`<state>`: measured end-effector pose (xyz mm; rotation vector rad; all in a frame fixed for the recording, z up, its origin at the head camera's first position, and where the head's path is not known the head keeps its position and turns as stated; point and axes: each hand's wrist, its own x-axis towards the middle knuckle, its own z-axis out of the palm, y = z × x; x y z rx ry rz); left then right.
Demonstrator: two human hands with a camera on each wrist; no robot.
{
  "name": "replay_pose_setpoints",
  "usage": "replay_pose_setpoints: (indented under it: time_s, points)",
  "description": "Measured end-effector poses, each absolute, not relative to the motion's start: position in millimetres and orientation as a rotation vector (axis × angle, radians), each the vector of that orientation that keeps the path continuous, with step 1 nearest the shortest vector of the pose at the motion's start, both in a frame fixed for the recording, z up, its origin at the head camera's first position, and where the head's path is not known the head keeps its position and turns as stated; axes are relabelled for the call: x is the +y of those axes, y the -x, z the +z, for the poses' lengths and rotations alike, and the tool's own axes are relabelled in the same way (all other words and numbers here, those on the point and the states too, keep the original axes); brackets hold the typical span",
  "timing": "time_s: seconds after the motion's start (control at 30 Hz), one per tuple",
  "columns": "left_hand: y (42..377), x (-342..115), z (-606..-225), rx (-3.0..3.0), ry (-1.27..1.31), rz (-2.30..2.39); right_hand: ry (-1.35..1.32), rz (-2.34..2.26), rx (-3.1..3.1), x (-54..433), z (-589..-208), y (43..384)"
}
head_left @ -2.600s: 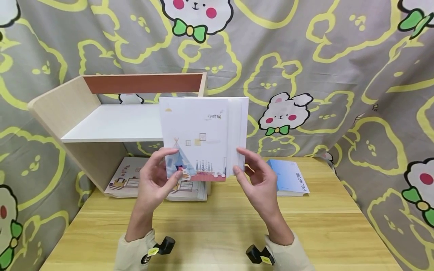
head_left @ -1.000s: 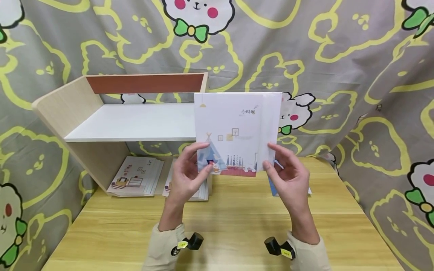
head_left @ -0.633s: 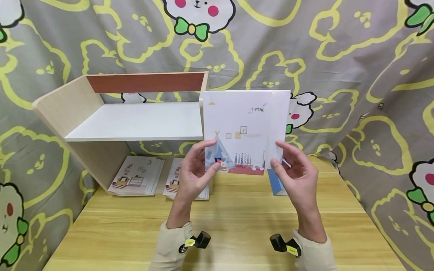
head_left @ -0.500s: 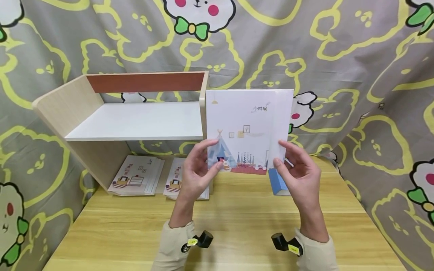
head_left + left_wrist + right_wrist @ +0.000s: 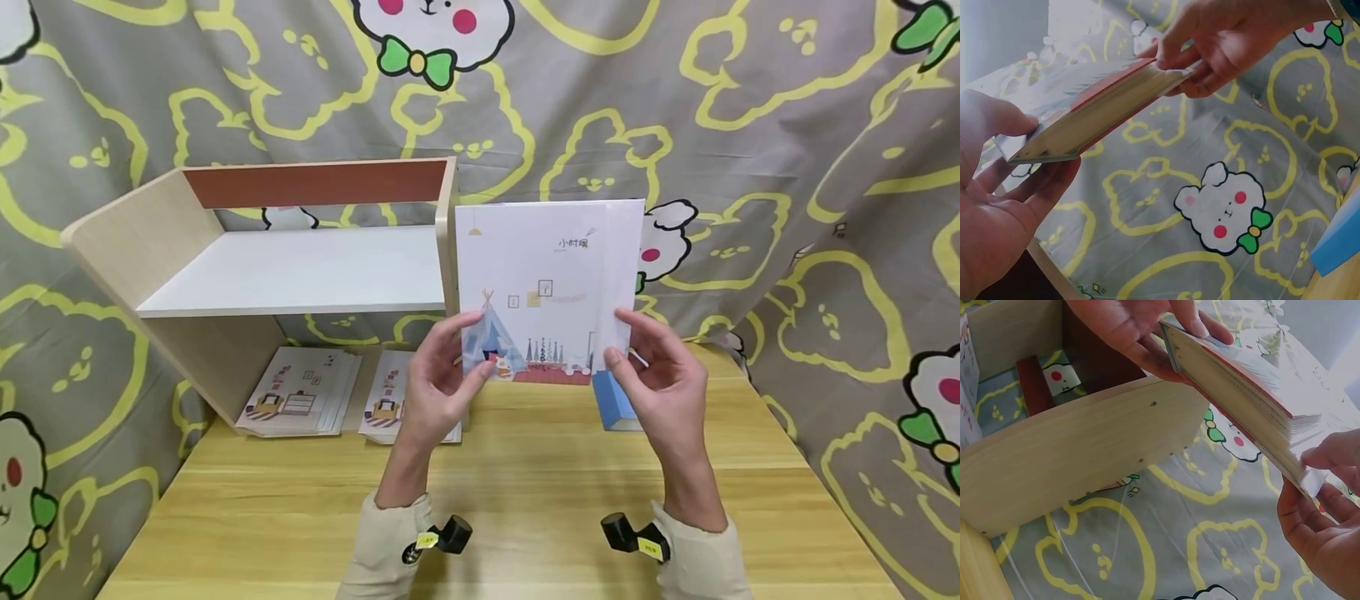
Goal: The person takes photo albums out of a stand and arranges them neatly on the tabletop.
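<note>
1. Above the pale yellow wood-grain table, just right of the light-wood shelf unit as the head view sees it, a thick white square book with a blue tent printed on its cover is held up, its front facing the wearer.
2. Over the last couple of seconds the book has travelled rightward: it was overlapping the shelf unit's right end, and now covers much of the bright blue box-shaped object instead. Since half a second ago it has barely shifted. For the work in hand, this seems a steady two-handed hold rather than a placing.
3. The left hand pinches the book's left side near the lower corner, thumb on the printed tent, other fingers behind, parted only by the book's thickness.
4. The right hand pinches the opposite side, thumb in front, fingers behind. The right wrist view shows pages slightly fanned there; whether the thumb presses a page or a flap, I cannot tell.
5. Two stacks of white illustrated booklets lie untouched under the white shelf board.
</note>
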<state>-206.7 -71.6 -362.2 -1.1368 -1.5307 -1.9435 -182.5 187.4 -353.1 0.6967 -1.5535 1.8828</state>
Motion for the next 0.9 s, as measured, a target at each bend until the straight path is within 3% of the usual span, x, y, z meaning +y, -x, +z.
replay_pose_setpoints:
  time_s: [0.9]
  points:
    - [209.6, -65.8, -372.7, -1.573, 1.045, -1.986, -0.618, 1.845, -1.662, 190.7, -361.1, 189.0]
